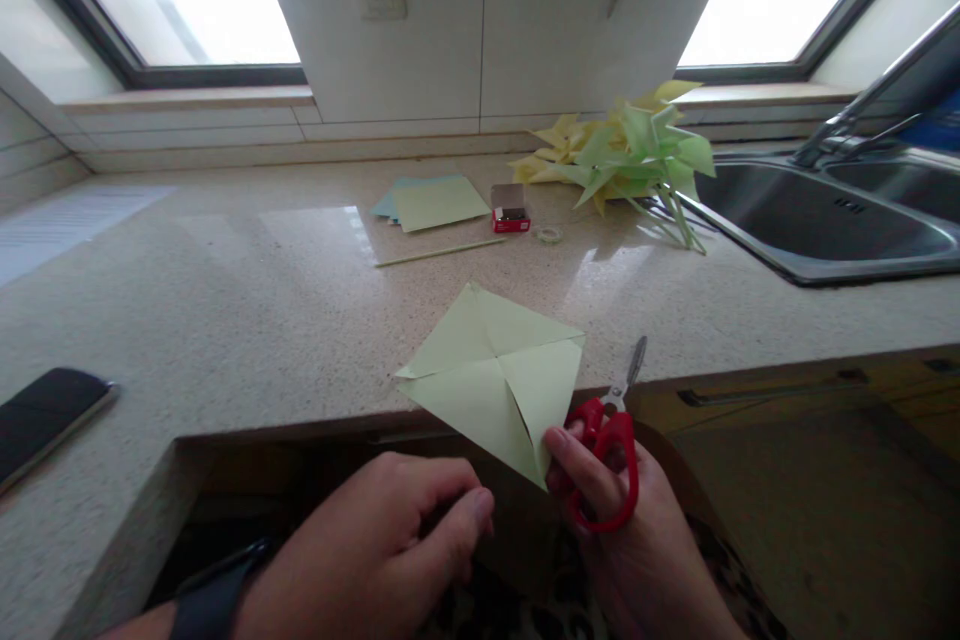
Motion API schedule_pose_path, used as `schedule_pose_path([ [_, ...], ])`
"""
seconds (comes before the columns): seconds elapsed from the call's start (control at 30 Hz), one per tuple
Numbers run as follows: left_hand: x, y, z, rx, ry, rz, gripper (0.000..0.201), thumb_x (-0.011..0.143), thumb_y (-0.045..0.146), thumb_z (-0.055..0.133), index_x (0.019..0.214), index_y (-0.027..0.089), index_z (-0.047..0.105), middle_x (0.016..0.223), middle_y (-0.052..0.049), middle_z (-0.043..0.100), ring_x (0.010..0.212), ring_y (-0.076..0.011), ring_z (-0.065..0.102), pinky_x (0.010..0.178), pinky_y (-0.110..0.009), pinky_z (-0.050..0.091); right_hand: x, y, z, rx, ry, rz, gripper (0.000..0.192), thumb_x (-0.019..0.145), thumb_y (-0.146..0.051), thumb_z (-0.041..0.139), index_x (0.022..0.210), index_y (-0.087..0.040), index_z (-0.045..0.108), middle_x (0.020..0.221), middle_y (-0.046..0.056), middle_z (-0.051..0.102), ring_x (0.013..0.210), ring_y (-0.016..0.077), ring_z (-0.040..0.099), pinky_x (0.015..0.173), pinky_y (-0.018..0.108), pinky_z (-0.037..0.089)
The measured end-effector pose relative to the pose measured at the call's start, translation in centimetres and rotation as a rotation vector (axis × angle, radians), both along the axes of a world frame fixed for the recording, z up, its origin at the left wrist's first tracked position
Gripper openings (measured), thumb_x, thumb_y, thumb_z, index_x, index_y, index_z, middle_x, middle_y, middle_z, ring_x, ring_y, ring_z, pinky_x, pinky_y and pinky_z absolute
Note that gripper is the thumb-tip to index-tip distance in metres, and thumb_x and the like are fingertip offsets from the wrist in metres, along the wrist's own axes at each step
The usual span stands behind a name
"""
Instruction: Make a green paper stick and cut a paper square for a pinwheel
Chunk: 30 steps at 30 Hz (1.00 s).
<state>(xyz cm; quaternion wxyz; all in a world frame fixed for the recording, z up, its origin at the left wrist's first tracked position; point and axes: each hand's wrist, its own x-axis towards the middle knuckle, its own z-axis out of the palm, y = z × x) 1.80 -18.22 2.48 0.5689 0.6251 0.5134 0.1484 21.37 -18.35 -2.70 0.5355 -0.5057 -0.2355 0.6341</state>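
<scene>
A square of pale yellow-green paper (457, 360), cut along lines from its corners toward the middle, lies partly over the counter's front edge. My right hand (637, 530) pinches its near corner between thumb and finger. Hooked in that same hand are red-handled scissors (616, 460), their blades pointing up and away from me. Left of the paper's near corner, my left hand (397, 530) is loosely closed, thumb against the curled fingers, touching neither paper nor scissors. Nothing shows between its fingertips; a dark band circles the wrist.
Behind the paper are a thin stick (442, 253), stacked coloured sheets (442, 201), a small red box (511, 220) and a tape roll (548, 234). Paper pinwheels (630, 150) lie beside the sink (795, 205). At left are a dark phone-like object (45, 415) and printed sheets (67, 220).
</scene>
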Motion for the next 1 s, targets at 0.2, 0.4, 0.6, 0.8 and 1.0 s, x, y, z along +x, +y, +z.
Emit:
schedule_pose_path([
  [0.2, 1.2, 0.1, -3.0, -0.343, -0.438, 0.338, 0.033, 0.09, 0.05, 0.065, 0.106, 0.023, 0.075, 0.088, -0.006, 0.073, 0.071, -0.0213, 0.064, 0.056, -0.027, 0.044, -1.1, -0.6, 0.2, -0.024, 0.029, 0.056, 0.037, 0.07, -0.043, 0.089, 0.075, -0.018, 0.063, 0.067, -0.001, 0.062, 0.062, 0.0107, 0.051, 0.059, 0.022, 0.044],
  [0.4, 1.2, 0.4, -2.1, -0.445, -0.628, 0.455, 0.033, 0.082, 0.043, 0.076, 0.106, 0.02, 0.073, 0.091, -0.006, 0.072, 0.072, -0.0165, 0.062, 0.053, -0.022, 0.042, -1.4, -0.7, 0.4, -0.033, -0.003, 0.083, 0.04, 0.07, -0.047, 0.088, 0.077, -0.018, 0.062, 0.069, 0.0, 0.061, 0.063, 0.0122, 0.052, 0.06, 0.025, 0.045],
  [0.6, 1.3, 0.8, -1.9, -0.499, -0.685, 0.523, 0.027, 0.077, 0.038, 0.084, 0.085, 0.015, 0.074, 0.069, 0.0, 0.067, 0.055, -0.0087, 0.054, 0.053, -0.02, 0.038, -1.0, -0.6, 0.0, -0.04, -0.14, 0.138, 0.042, 0.07, -0.051, 0.086, 0.078, -0.018, 0.062, 0.068, 0.0, 0.062, 0.058, 0.0118, 0.051, 0.055, 0.024, 0.044],
  [0.8, 1.3, 1.3, -1.1, -0.529, -0.668, 0.591, 0.034, 0.066, 0.037, 0.09, 0.082, 0.013, 0.073, 0.065, 0.0, 0.066, 0.052, -0.0074, 0.052, 0.049, -0.018, 0.036, 0.1, -0.2, 0.6, 0.172, -0.452, 0.134, 0.033, 0.072, -0.048, 0.083, 0.07, -0.02, 0.066, 0.063, 0.001, 0.066, 0.054, 0.0147, 0.057, 0.051, 0.024, 0.05],
  [1.0, 1.0, 1.3, -1.2, -0.518, -0.648, 0.595, 0.035, 0.065, 0.04, 0.09, 0.077, 0.012, 0.072, 0.063, 0.0, 0.066, 0.051, -0.0071, 0.053, 0.045, -0.016, 0.035, 1.6, -0.1, 2.0, 0.4, -0.703, -0.033, 0.019, 0.073, -0.036, 0.084, 0.073, -0.025, 0.069, 0.068, -0.001, 0.072, 0.054, 0.0133, 0.065, 0.051, 0.019, 0.055],
])
